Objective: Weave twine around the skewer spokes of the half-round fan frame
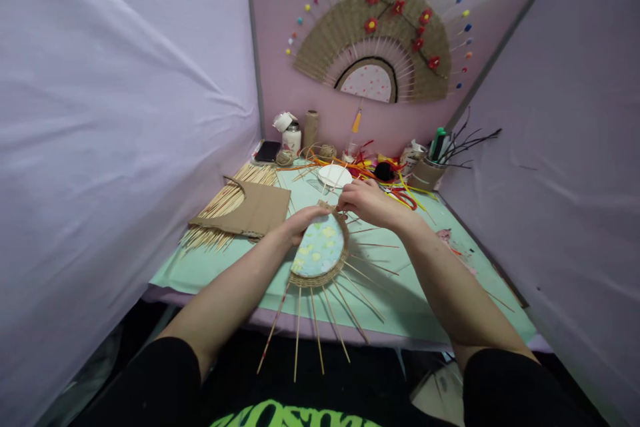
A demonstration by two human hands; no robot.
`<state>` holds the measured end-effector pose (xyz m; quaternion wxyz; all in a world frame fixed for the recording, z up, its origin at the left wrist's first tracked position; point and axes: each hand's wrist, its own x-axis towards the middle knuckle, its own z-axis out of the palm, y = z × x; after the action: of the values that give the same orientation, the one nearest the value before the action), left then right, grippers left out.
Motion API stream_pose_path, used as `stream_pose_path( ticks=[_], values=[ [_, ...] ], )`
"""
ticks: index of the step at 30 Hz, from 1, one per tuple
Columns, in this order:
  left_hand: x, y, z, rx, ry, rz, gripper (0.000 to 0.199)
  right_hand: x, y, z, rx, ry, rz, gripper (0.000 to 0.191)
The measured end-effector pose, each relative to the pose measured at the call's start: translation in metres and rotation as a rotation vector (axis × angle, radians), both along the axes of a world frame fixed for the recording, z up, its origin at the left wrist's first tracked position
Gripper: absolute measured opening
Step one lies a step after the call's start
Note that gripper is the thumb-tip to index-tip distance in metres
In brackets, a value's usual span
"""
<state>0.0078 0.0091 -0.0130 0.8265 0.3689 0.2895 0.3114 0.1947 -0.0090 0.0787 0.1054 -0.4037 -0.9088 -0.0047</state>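
A half-round fan piece [320, 248] with light blue, yellow-patterned cloth and a woven twine rim is held above the table's front half. Thin wooden sticks [316, 330] spread out from its rim, several pointing down past the table edge and others to the right. My left hand [304, 221] grips the straight side near the top, thumb over the cloth. At the upper end of the rim, the fingers of my right hand [364, 203] are pinched together at the twine; what exactly lies between them is too small to make out.
Cut cardboard [265, 208] lies over a pile of sticks [200, 238] at left. Behind are a white disc [335, 176], jars, twine, coloured pipe cleaners, red scissors [404, 198] and a pen holder [426, 175]. A large decorated fan [325, 30] hangs on the back wall.
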Motion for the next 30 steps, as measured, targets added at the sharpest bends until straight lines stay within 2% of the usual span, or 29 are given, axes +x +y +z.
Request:
stream_pose_path(
  ticks=[4, 12, 16, 20, 24, 30],
  values=[
    [0.0, 0.001, -0.001, -0.022, 0.002, 0.008, 0.028, -0.002, -0.004, -0.005, 0.017, 0.037, -0.009, 0.016],
    [-0.003, 0.001, 0.005, 0.007, 0.069, 0.072, 0.019, -0.003, 0.0, -0.026, 0.152, 0.108, -0.036, 0.013],
    [-0.005, 0.003, 0.011, -0.017, 0.099, 0.053, 0.021, -0.008, -0.004, -0.028, 0.239, 0.142, -0.082, 0.01],
    [-0.006, 0.003, 0.015, 0.012, 0.067, 0.025, 0.025, -0.009, -0.009, -0.027, 0.346, 0.202, -0.15, 0.019],
    [-0.005, 0.001, 0.018, -0.002, 0.006, 0.023, 0.023, -0.005, -0.02, -0.029, 0.352, 0.227, -0.169, 0.011],
    [-0.007, 0.0, 0.021, 0.002, -0.011, 0.006, 0.024, -0.003, -0.039, -0.036, 0.34, 0.187, -0.155, 0.021]
  ],
)
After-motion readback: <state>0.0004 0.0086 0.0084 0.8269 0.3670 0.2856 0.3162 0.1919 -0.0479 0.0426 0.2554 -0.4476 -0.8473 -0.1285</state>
